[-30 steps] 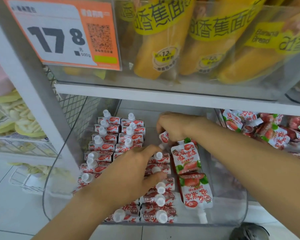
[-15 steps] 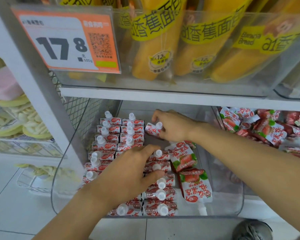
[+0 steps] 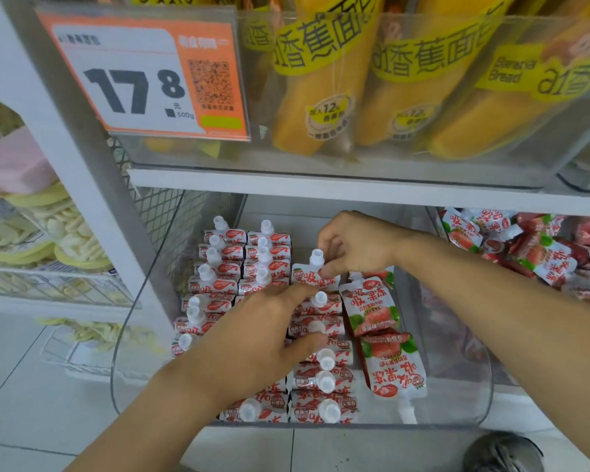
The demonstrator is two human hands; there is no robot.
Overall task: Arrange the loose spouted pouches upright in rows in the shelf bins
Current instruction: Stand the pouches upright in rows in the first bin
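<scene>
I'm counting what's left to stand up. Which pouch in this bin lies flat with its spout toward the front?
The front pouch on the clear bin's right side: face up, print inverted, spout toward the front. The flat one behind it reads upright.

A white shelf (image 3: 321, 195) carries a clear bin (image 3: 140, 352) at its front. On the bin's floor stand rows of pouches (image 3: 225, 267) (white caps up), filling the left and middle; two flat pouches (image 3: 382, 335) lie end to end along the right. A second bin (image 3: 436, 226) sits just beside it, heaped with loose pouches (image 3: 542, 253). The upper shelf (image 3: 321, 180) bears a bin of banana bread (image 3: 321, 80).
</scene>
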